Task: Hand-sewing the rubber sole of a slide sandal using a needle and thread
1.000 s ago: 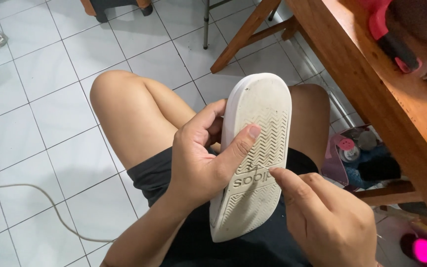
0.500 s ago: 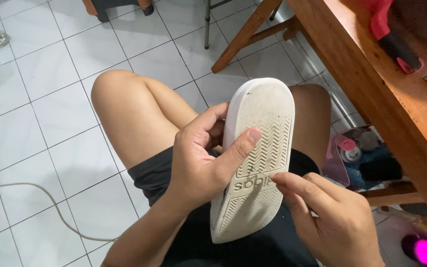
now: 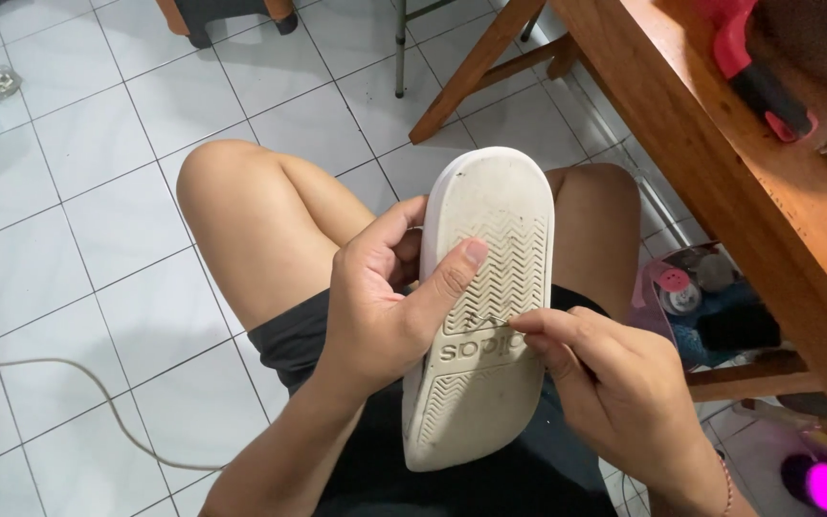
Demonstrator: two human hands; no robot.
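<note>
A white slide sandal (image 3: 490, 220) is turned sole up over my lap, its zigzag tread dirty and grey. My left hand (image 3: 375, 306) grips it from the left edge, thumb pressed across the tread near the middle. My right hand (image 3: 614, 393) is at the sole's right side, fingertips pinched on a thin metal pin or needle (image 3: 492, 321) whose tip lies against the tread above the raised lettering. I sit with bare knees apart, in dark shorts.
A wooden table (image 3: 710, 163) runs along the right, with a red tool (image 3: 753, 67) on top. Under it sits a shelf of small containers (image 3: 701, 297). A grey cable (image 3: 78, 383) lies on the white tiled floor at left. Chair legs stand at the top.
My right hand has moved up along the sole from its lower edge, and its fingertips now pinch the thin pin against the tread. The sandal has barely shifted.
</note>
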